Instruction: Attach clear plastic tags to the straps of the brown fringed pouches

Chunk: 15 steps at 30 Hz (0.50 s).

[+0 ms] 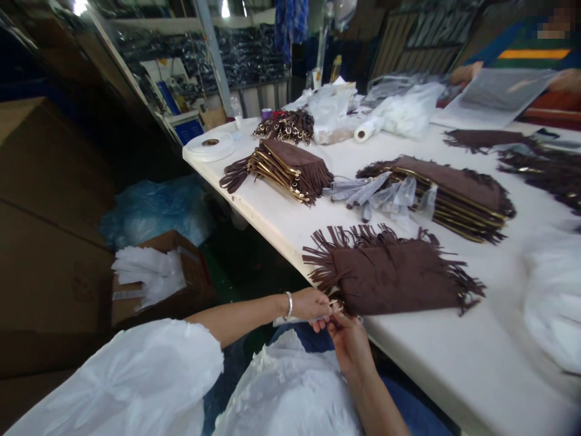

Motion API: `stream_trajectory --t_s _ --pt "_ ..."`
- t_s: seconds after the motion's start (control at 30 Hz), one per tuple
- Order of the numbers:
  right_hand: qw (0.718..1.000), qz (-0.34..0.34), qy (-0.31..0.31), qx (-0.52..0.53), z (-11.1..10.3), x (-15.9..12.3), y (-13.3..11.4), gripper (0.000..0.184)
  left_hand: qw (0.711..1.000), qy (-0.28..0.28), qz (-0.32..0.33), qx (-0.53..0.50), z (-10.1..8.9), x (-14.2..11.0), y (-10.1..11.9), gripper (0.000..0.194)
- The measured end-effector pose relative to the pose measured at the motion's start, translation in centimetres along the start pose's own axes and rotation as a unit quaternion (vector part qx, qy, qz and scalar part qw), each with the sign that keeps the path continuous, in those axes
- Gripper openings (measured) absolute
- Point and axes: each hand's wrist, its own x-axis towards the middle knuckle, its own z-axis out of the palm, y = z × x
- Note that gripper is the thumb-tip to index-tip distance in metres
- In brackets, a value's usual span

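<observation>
A dark brown fringed pouch [399, 275] lies flat at the table's near edge. By its near left corner my two hands meet, fingertips almost touching. My left hand [309, 304], with a silver bangle at the wrist, is closed; a pale, see-through plastic strip [284, 321] shows beneath it. My right hand [349, 336] pinches at a small gold-coloured piece [334, 306] between the hands. Fingers hide most of that piece, and whether it joins the pouch cannot be made out. Beyond lies a stack of brown pouches with gold edges [454, 191], its straps wrapped in clear plastic [385, 191].
Another pouch stack [295, 163], a heap of straps with clasps [288, 126] and a white tape roll [209, 147] lie on the white table [272, 233]. White plastic [556, 297] sits right. An open carton [190, 275] stands left below. Across the table, a person holds a plastic bag [494, 97].
</observation>
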Motion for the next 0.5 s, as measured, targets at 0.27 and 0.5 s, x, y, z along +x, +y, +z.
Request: stream_trajectory --t_s 0.27,0.5 --pt "0.999 -0.037 0.018 -0.019 0.0 -0.3 0.2 0.034 0.996 -0.079 -0.023 -0.044 -0.4 -0.5 -0.6 0.046" --pt "0.997 -0.040 0.026 -0.059 -0.6 -0.1 0.5 0.040 0.988 -0.130 -0.050 -0.062 -0.5 -1.3 -0.4 0.063"
